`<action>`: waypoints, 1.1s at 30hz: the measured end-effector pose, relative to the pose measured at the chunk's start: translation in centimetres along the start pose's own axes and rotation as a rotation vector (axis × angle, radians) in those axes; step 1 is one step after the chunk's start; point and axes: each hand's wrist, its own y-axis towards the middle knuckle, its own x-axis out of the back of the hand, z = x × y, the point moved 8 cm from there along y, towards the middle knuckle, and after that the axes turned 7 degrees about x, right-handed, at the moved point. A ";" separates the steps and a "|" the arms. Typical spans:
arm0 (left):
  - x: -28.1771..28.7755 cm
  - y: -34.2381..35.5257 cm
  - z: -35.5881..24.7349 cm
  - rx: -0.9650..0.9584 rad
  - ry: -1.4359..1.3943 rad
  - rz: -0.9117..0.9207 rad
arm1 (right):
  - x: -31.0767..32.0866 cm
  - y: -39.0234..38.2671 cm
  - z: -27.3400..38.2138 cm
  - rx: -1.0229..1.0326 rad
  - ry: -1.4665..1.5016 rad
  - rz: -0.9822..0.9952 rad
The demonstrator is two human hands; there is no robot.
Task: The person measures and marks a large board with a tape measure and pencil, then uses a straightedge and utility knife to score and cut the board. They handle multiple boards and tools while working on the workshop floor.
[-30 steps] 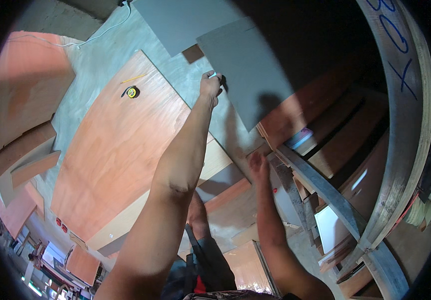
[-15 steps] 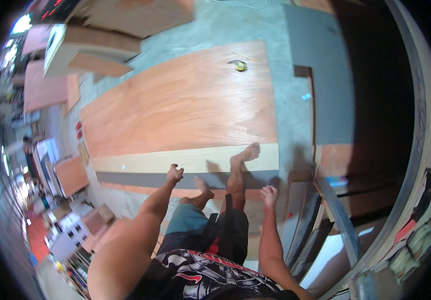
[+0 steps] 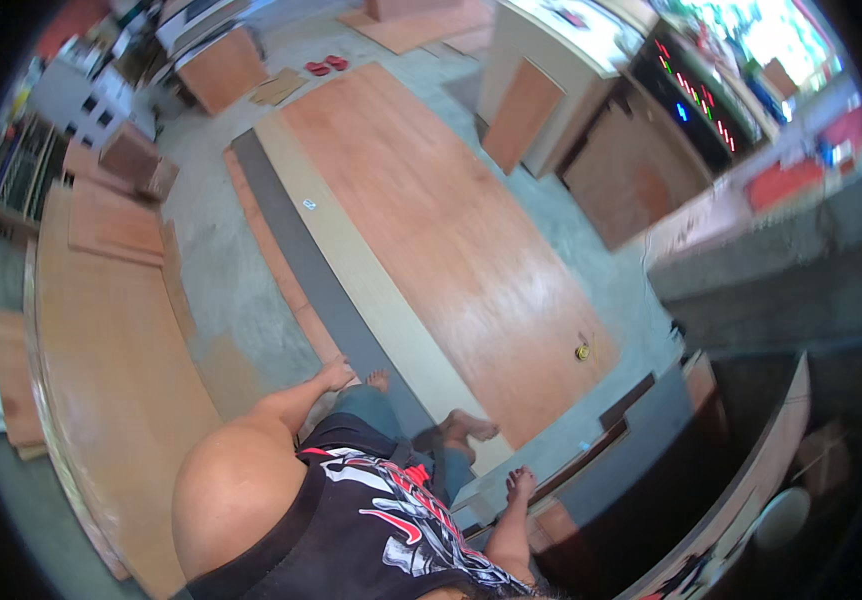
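Note:
My left hand (image 3: 334, 373) hangs over the edge of a narrow reddish plywood strip (image 3: 281, 292), loosely open with nothing visible in it. My right hand (image 3: 519, 484) is lower right, fingers slightly bent and apart, empty, near the end of a pale board (image 3: 401, 333). A grey strip (image 3: 311, 278) lies between the reddish strip and the pale board. A large plywood sheet (image 3: 441, 230) lies alongside the pale board, with a yellow tape measure (image 3: 581, 352) near its corner. My bare feet are at the near end of the boards.
A curved-looking plywood panel (image 3: 101, 360) is at my left. Red slippers (image 3: 326, 65), a white cabinet (image 3: 541, 40) and stacked panels (image 3: 216, 65) are at the back. A concrete ledge (image 3: 761, 250) is at right, above dark boards and grey panels (image 3: 636, 450).
The view has swung round and up from the sheet's end to along its length. My left arm has lowered from its outstretched position; a small pale thing it held a second ago is gone from it.

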 end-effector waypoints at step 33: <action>13.2 -5.0 18.0 0.188 -1.043 -0.285 | -32.0 -13.6 14.7 0.216 -0.809 0.649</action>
